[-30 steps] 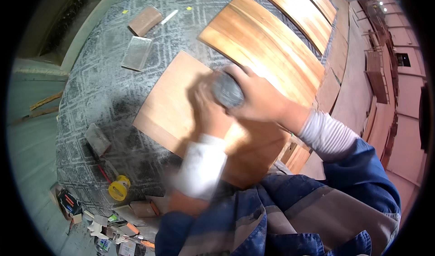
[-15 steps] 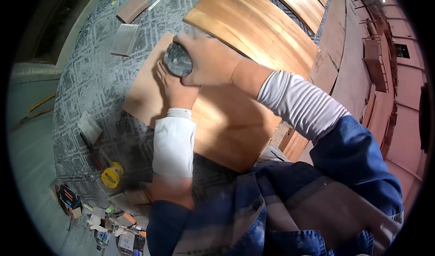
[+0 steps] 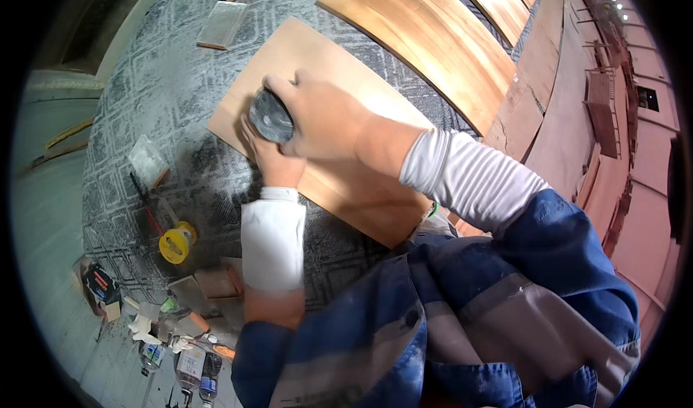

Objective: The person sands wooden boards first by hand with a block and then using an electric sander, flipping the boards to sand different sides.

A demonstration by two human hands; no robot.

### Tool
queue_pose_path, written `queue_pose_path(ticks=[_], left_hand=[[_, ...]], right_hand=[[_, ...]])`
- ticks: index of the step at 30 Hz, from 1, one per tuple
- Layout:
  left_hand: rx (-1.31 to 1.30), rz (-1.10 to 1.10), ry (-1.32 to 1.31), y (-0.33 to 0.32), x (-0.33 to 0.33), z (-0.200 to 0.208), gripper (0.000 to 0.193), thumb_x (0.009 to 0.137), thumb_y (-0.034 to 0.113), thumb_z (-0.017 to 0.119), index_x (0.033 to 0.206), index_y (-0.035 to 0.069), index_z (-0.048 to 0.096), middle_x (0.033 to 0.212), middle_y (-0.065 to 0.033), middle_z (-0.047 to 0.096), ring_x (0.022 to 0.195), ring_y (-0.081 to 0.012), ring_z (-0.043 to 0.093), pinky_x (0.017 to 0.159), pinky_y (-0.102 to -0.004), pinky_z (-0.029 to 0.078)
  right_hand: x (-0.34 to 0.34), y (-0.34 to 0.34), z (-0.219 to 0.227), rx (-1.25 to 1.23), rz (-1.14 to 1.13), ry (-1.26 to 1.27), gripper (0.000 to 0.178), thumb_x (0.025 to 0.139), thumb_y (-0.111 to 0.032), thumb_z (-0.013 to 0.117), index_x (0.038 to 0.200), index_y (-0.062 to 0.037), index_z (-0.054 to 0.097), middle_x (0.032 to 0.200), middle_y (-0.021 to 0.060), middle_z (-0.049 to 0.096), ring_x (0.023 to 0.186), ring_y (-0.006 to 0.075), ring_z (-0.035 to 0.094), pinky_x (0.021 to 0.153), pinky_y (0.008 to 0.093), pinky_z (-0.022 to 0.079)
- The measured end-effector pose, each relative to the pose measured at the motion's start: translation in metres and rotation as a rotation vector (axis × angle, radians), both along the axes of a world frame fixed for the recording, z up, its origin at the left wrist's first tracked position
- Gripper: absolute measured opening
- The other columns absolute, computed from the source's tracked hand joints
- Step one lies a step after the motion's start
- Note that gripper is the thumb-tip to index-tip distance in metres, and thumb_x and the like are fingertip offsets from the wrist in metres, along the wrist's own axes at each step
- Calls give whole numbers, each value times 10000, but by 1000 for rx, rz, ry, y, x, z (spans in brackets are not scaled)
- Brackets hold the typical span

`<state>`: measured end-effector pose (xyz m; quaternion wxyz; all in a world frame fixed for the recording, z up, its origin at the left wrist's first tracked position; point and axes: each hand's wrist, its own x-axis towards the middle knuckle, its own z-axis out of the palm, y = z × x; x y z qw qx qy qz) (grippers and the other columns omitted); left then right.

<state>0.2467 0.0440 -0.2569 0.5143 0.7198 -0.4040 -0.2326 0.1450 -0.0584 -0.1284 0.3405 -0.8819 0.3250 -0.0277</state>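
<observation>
A pale wooden panel (image 3: 310,54) lies aslant on the patterned grey, dusty cloth in front of me. On its left part sits a dark grey, round-topped hand tool (image 3: 271,116), possibly a sander; its underside is hidden. My right hand (image 3: 328,119) is closed around the tool from the right, thumb and fingers over its sides. From below, my left hand (image 3: 280,166) grips the tool's near left side, its fingers partly hidden by the tool and slightly blurred. White cuffs cover both wrists.
Beyond the panel lies another wooden panel (image 3: 426,40), with more at the far right. Flat blocks (image 3: 222,24) rest at the far left. A yellow spool (image 3: 177,243) stands near left, above a clutter of bottles (image 3: 190,368) and scraps. Boards lean along the right wall.
Both hands and the tool have moved nearer to me across the panel, away from its far edge. The whole view has shifted a little.
</observation>
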Motion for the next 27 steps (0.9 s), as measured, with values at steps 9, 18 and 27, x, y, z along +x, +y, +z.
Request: queue_pose_path(ticks=[9,18,27], left_hand=[[-35,-37,25,128,-91,-1,1078,714,158,919,1546,40,244,1535,-184,426,1414,-335,447,1186,-482,364],[40,-45,72,110,-63,10,1016,740,86,886,1508,40,221,1468,-213,410,1359,-350,473,1157,-498,418],[47,-232,-85,132,-184,23,1012,751,204,854,1524,-6,236,1476,-237,363,1374,-412,413,1151,-558,412]], right_hand=[[-79,112,3,-6,70,49,1005,716,-234,866,1553,-100,327,1234,293,551,870,475,709,763,495,614],[-57,97,-4,47,72,-24,967,701,-216,856,1507,-90,336,1087,297,594,897,489,686,802,490,596],[-189,127,16,111,-16,136,967,729,-251,851,1539,-93,347,1226,284,551,882,459,712,757,491,611]])
